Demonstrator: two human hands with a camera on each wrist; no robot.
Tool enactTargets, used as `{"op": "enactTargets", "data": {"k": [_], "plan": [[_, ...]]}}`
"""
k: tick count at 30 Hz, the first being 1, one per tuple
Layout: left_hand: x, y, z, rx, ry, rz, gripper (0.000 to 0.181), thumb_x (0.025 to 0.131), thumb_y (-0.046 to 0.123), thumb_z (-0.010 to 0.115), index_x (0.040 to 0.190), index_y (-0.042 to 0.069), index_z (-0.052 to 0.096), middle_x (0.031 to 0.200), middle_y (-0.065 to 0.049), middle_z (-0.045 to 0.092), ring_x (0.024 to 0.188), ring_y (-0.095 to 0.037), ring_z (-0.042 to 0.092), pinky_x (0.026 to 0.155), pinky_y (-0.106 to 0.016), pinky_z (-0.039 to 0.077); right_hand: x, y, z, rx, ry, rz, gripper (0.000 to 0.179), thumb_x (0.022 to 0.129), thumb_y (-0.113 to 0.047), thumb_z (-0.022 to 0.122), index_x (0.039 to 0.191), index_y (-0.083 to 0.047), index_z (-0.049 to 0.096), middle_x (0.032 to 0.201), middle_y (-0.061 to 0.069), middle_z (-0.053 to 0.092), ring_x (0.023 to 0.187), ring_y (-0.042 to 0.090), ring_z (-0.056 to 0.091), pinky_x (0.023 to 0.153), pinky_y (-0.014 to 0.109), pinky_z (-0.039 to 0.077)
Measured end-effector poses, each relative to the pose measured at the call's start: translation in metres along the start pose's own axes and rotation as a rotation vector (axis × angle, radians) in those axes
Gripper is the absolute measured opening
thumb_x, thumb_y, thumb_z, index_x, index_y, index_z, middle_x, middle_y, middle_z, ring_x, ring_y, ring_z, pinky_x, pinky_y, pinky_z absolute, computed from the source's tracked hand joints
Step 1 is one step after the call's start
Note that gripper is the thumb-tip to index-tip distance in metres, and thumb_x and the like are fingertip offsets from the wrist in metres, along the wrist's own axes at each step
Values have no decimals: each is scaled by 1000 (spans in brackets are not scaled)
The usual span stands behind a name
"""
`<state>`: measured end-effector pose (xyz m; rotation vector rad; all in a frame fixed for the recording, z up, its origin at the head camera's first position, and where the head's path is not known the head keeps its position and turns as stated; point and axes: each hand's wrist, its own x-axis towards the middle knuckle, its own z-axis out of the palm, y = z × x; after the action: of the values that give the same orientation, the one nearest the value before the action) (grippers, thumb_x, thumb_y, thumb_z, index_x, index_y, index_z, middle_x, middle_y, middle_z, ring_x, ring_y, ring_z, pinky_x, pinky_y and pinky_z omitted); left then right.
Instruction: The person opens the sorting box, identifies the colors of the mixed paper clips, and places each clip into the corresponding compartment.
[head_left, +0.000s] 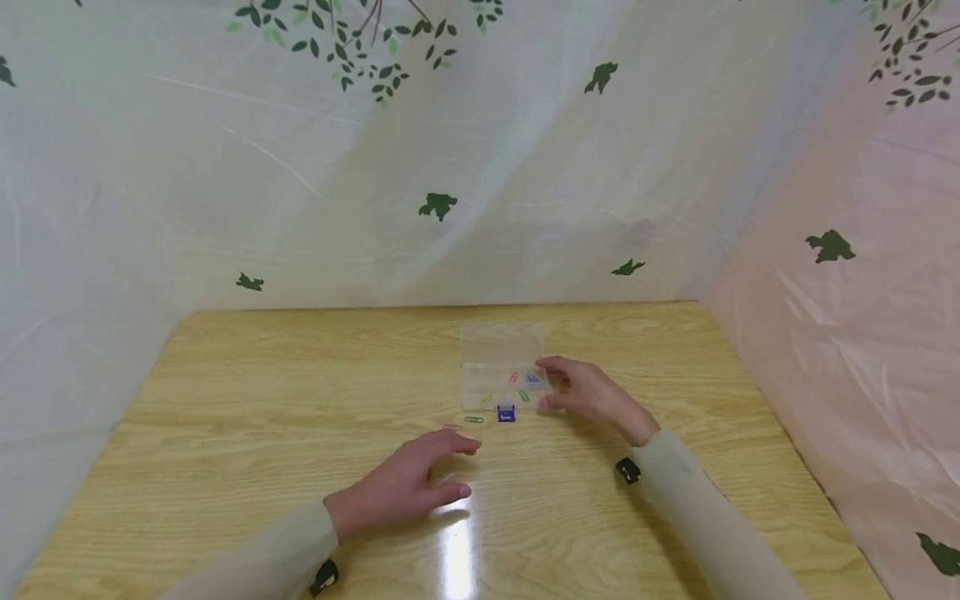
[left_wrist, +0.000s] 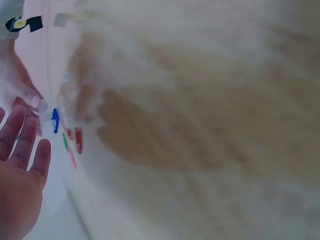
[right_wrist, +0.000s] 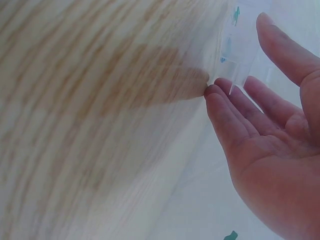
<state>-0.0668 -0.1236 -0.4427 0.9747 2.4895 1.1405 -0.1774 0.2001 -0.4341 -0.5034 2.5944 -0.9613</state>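
A clear plastic box [head_left: 480,392] lies with its lid [head_left: 501,342] laid back on the table. Through it I see red, blue, green and yellow paper clips. My right hand [head_left: 592,392] is at the box's right side, thumb near the front corner and fingers near the hinge; in the right wrist view the fingers [right_wrist: 225,107] reach the clear edge. My left hand [head_left: 405,479] hovers above the table, thumb and fingers apart, holding nothing. Before the box are a small blue piece with white marks [head_left: 506,414], a green paper clip [head_left: 474,419] and a pinkish clip [head_left: 452,427].
The wood-grain table [head_left: 300,375] ends at a pale curtain [head_left: 337,208] printed with leaves, behind and at both sides. Small black devices [head_left: 627,471] show by both sleeves. Bright glare [head_left: 457,550] lies on the table's front middle.
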Motion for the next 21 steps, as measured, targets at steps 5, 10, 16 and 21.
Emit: {"op": "enactTargets", "data": {"k": [5, 10, 16, 21], "plan": [[-6, -3, 7, 74, 11, -11, 48, 98, 34, 73, 140, 13, 62, 124, 4, 68, 123, -20, 61, 108, -45, 48, 0, 0, 0, 3, -1, 0, 68, 92, -17, 81, 151, -3, 50, 151, 17, 53, 136, 36, 52, 113, 54, 42], [-9, -5, 10, 174, 39, 15, 46, 94, 30, 77, 136, 13, 64, 116, 5, 69, 119, -21, 62, 106, -45, 48, 0, 1, 1, 5, 0, 0, 68, 92, -17, 81, 151, -3, 50, 152, 17, 52, 137, 36, 51, 114, 54, 41], [-6, -5, 9, 228, -4, -6, 41, 93, 29, 78, 130, 14, 69, 119, 7, 71, 117, -18, 61, 106, -45, 47, 1, 2, 1, -4, -1, 2, 68, 92, -18, 80, 152, -4, 50, 153, 17, 52, 138, 36, 51, 114, 54, 41], [-2, -7, 7, 265, -56, 17, 32, 92, 30, 78, 121, 16, 74, 117, 8, 70, 111, -13, 60, 103, -40, 48, 0, 0, 0, -4, -3, 8, 68, 92, -18, 81, 152, -4, 50, 153, 17, 52, 138, 36, 51, 114, 54, 41]]}}
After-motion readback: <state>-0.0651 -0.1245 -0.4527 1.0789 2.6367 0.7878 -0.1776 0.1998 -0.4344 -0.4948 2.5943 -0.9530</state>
